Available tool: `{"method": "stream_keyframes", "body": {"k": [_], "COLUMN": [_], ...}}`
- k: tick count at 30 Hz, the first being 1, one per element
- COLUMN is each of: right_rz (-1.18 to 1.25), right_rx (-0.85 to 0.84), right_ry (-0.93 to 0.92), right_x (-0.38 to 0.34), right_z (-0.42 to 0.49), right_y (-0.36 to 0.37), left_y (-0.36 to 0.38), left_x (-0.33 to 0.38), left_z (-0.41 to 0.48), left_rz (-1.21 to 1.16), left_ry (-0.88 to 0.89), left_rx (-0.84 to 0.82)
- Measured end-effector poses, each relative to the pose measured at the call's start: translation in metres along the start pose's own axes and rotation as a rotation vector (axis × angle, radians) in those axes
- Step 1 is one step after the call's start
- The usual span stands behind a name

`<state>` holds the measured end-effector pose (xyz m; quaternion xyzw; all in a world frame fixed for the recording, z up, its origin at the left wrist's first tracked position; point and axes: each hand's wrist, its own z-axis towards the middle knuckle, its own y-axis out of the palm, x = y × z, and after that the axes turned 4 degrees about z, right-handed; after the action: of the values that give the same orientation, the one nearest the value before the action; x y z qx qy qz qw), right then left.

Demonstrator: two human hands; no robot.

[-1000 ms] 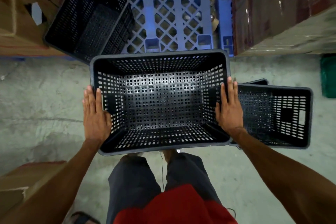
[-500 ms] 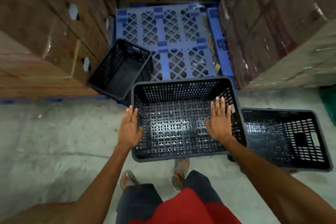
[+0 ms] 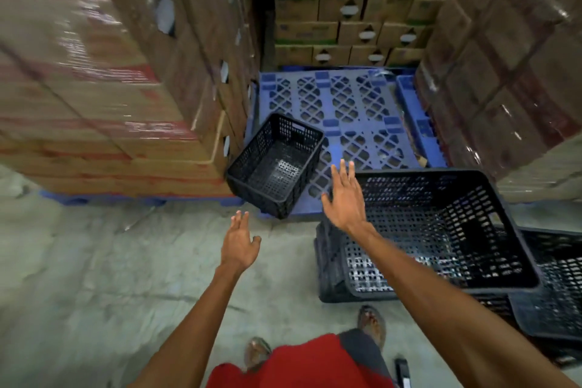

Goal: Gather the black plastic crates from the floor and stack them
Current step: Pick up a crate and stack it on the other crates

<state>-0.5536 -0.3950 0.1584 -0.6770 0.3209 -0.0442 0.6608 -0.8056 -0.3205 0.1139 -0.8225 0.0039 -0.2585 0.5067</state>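
A black perforated crate [image 3: 441, 230] sits tilted at the right, resting on another black crate [image 3: 557, 287] whose rim shows at the far right. A third black crate [image 3: 275, 164] leans at the front left corner of the blue pallet [image 3: 356, 110], against the stacked boxes. My right hand [image 3: 345, 198] hovers open at the near-left corner of the tilted crate, fingers spread, holding nothing. My left hand [image 3: 239, 241] is open over the concrete floor, just short of the leaning crate.
Tall shrink-wrapped stacks of cardboard boxes [image 3: 110, 72] stand on the left and on the right [image 3: 504, 57], with more boxes [image 3: 346, 9] behind the pallet. Grey concrete floor [image 3: 94, 277] lies in front. My sandalled feet [image 3: 371, 324] are below.
Both hands let go of the crate they carried; it now lies tilted on the right-hand crate. The hands have moved up and left toward the crate leaning on the pallet.
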Motion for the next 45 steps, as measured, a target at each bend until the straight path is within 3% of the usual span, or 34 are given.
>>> {"method": "stream_keyframes", "body": {"k": [7, 15, 19, 28, 31, 34, 38, 43, 45], "right_rz": [-0.05, -0.173, -0.204, -0.218, -0.308, -0.325, -0.278, -0.093, -0.119], "right_rx": [-0.142, -0.275, -0.298, -0.308, -0.297, -0.249, -0.182, -0.232, -0.255], "right_ry": [-0.048, -0.078, -0.112, -0.081, -0.108, -0.083, 0.003, 0.212, 0.203], "right_x": [-0.076, -0.091, -0.073, 0.016, 0.05, 0.084, 0.113, 0.147, 0.15], "right_z": [0.025, 0.136, 0.223, 0.494, 0.56, 0.617, 0.676, 0.704, 0.705], "right_y": [0.04, 0.056, 0.08, 0.241, 0.283, 0.318, 0.343, 0.362, 0.362], "left_y": [-0.042, -0.049, -0.032, 0.097, 0.145, 0.188, 0.226, 0.243, 0.239], "left_x": [-0.06, -0.062, -0.06, -0.084, -0.087, -0.091, -0.099, -0.113, -0.118], "left_z": [0.02, 0.099, 0.157, 0.38, 0.44, 0.491, 0.52, 0.519, 0.517], "left_rz": [-0.198, -0.49, -0.59, -0.815, -0.889, -0.969, -0.977, -1.048, -1.082], "left_ry": [-0.131, -0.381, -0.524, -1.041, -1.144, -1.248, -1.431, -1.543, -1.539], "left_rx": [-0.029, -0.123, -0.197, -0.16, -0.092, 0.085, 0.253, 0.179, 0.156]}}
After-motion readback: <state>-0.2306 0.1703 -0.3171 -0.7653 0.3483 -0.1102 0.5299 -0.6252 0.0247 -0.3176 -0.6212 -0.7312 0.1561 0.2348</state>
